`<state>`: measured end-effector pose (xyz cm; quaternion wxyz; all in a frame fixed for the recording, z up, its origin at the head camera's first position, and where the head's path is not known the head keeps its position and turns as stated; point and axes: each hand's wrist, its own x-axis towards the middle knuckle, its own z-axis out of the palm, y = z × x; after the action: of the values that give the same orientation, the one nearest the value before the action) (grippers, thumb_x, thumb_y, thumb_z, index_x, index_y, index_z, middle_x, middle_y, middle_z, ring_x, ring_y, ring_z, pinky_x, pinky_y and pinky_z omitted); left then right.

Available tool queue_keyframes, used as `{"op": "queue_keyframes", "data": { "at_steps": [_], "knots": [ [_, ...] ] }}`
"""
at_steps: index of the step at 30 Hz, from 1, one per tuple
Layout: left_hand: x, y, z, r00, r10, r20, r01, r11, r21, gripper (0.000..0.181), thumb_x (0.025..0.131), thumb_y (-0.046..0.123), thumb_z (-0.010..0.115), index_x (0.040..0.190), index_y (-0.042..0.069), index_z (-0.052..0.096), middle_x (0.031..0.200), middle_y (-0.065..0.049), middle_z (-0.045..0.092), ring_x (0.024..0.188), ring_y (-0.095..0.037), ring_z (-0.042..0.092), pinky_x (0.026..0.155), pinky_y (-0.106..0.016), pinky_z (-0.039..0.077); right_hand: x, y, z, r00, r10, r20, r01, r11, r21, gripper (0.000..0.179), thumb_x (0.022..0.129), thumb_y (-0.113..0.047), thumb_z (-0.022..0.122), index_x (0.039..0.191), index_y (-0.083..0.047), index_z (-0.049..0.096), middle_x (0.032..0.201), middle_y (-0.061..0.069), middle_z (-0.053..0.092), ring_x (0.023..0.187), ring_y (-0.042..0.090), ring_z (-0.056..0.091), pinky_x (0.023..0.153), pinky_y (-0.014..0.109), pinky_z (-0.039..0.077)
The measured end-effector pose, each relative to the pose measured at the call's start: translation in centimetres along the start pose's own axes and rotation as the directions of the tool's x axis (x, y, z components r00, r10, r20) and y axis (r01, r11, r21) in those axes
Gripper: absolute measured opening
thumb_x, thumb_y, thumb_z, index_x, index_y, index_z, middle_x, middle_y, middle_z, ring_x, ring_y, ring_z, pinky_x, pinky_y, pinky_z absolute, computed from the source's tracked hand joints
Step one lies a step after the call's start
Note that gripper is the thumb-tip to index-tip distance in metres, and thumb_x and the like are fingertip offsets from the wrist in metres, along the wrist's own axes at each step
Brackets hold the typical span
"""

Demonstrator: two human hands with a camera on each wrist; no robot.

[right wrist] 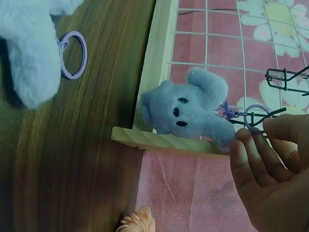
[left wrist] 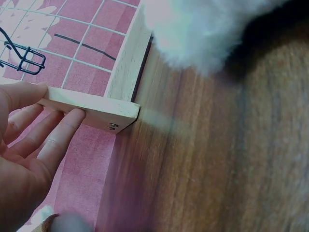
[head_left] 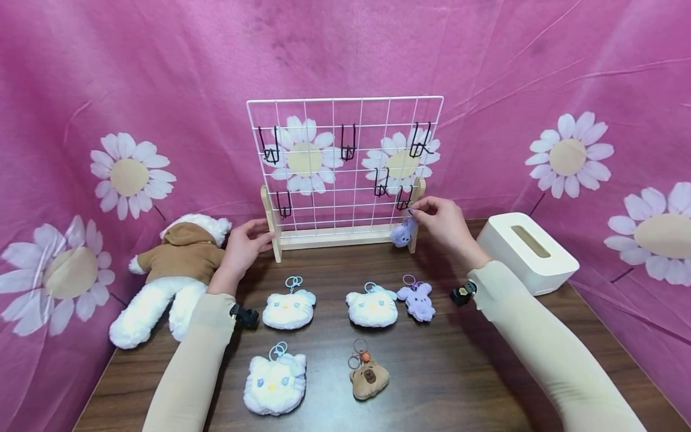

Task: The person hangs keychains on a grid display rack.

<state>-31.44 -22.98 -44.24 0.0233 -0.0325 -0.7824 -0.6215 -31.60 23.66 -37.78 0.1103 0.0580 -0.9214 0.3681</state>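
Observation:
Between thumb and fingertips, my right hand (head_left: 445,225) pinches the purple ring (right wrist: 254,119) of a small purple plush keychain (right wrist: 176,111). In the right wrist view a black hook's prong overlaps the ring, low on the right side of a white wire grid rack (head_left: 345,98). The plush, with black eyes and nose, hangs beside the rack's right wooden post (right wrist: 169,143). My left hand (head_left: 245,246) grips the left wooden post (left wrist: 96,102), its thumb and fingertips on either side of the post's edge.
Several black hooks (head_left: 348,144) sit on the grid. On the dark table (head_left: 432,378) lie white cat plush keychains (head_left: 288,310), another purple plush keychain (head_left: 418,301) and a brown animal-head keychain (head_left: 369,383). A white teddy in a brown hoodie (head_left: 180,261) lies left, a white tissue box (head_left: 531,255) right.

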Motion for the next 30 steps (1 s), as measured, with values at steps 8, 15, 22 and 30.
{"op": "queue_keyframes", "data": {
  "at_steps": [8,15,22,30],
  "knots": [
    [-0.1,0.0,0.1,1.0,-0.008,-0.001,0.008,1.0,-0.002,0.051,0.11,0.005,0.071,0.157,-0.008,0.057,0.154,-0.035,0.063,0.125,-0.036,0.075,0.107,-0.04,0.07,0.7,0.2,0.4,0.998,-0.047,-0.041,0.045,0.997,-0.055,0.02,0.109,-0.021,0.071,0.117,-0.007,0.084,0.114,0.017,0.085,0.095,0.029,0.066,0.074,0.031,0.049],
    [-0.1,0.0,0.2,1.0,-0.005,-0.003,0.005,1.0,0.002,0.05,0.11,0.005,0.071,0.156,-0.008,0.057,0.153,-0.035,0.063,0.119,-0.027,0.076,0.106,-0.038,0.07,1.1,0.3,0.8,0.994,-0.067,-0.084,0.061,0.995,-0.073,0.018,0.108,-0.018,0.072,0.115,-0.006,0.084,0.113,0.018,0.085,0.098,0.032,0.068,0.079,0.035,0.051],
    [0.0,0.0,0.1,1.0,-0.009,-0.008,0.009,1.0,-0.007,0.051,0.11,0.005,0.071,0.157,-0.007,0.057,0.154,-0.035,0.063,0.124,-0.033,0.075,0.105,-0.036,0.071,1.4,-0.1,1.2,0.987,-0.1,-0.123,0.09,0.993,-0.082,0.015,0.107,-0.015,0.074,0.111,-0.004,0.084,0.11,0.019,0.085,0.097,0.034,0.07,0.084,0.041,0.054],
    [-0.1,0.0,0.1,1.0,-0.012,-0.004,0.012,1.0,-0.013,0.05,0.11,0.006,0.071,0.157,-0.007,0.057,0.154,-0.035,0.063,0.12,-0.026,0.075,0.105,-0.034,0.071,1.2,-0.2,1.2,0.987,-0.092,-0.132,0.081,0.993,-0.081,0.015,0.107,-0.015,0.075,0.111,-0.004,0.085,0.109,0.018,0.085,0.095,0.033,0.071,0.08,0.038,0.054]
  ]
}}
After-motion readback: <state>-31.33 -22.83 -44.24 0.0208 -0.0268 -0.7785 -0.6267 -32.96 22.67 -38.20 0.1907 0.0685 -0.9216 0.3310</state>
